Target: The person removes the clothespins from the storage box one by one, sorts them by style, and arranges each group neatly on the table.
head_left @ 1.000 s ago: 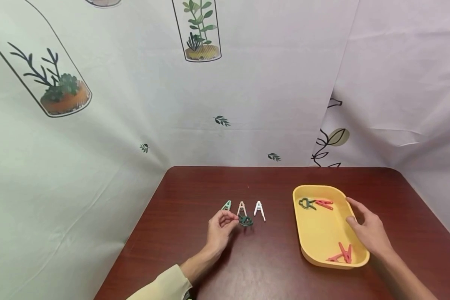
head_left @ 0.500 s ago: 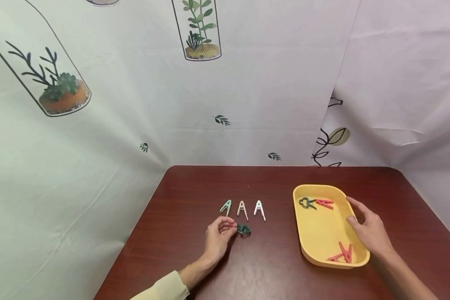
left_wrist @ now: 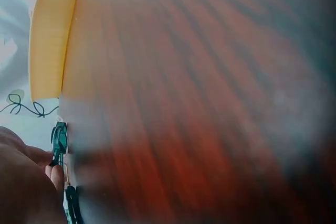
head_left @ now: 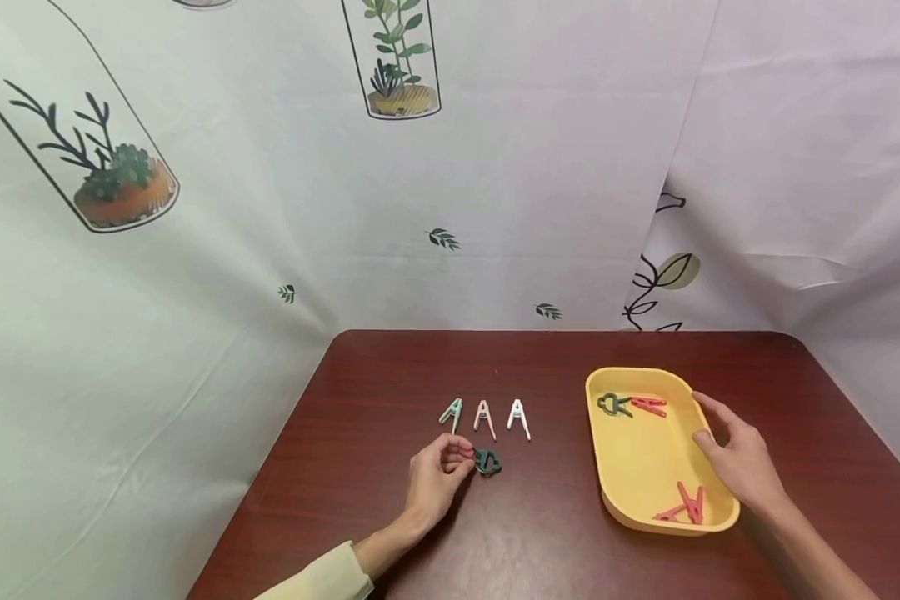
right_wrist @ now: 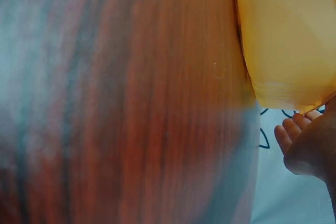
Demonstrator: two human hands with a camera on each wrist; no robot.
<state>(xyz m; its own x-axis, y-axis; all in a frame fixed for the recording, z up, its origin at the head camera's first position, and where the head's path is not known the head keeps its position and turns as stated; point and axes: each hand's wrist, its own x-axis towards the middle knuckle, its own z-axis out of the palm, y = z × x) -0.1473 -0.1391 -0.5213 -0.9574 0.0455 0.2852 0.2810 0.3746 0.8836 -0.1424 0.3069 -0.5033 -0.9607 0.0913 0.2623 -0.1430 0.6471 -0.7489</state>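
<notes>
In the head view the left hand (head_left: 437, 479) pinches the handle end of a dark green clip (head_left: 487, 461) between thumb and fingers, low over the table. The left wrist view shows that clip (left_wrist: 59, 138) at the fingertips too. Just behind it stand three clips in a row: mint green (head_left: 452, 412), pale pink (head_left: 483, 416) and white (head_left: 518, 416). The right hand (head_left: 741, 460) grips the right rim of a yellow tray (head_left: 645, 467), thumb on the inner side. In the right wrist view the tray (right_wrist: 289, 40) hides part of this hand (right_wrist: 310, 145).
Inside the tray, a dark green clip (head_left: 613, 406) and a red clip (head_left: 648, 406) lie at the back, with red clips (head_left: 692, 503) at the front. A patterned cloth (head_left: 495, 167) hangs behind the brown table (head_left: 540, 533).
The left hand has drawn the dark green clip toward the table's front, away from the row, and the clip now lies flatter. The right hand and tray have stayed in place.
</notes>
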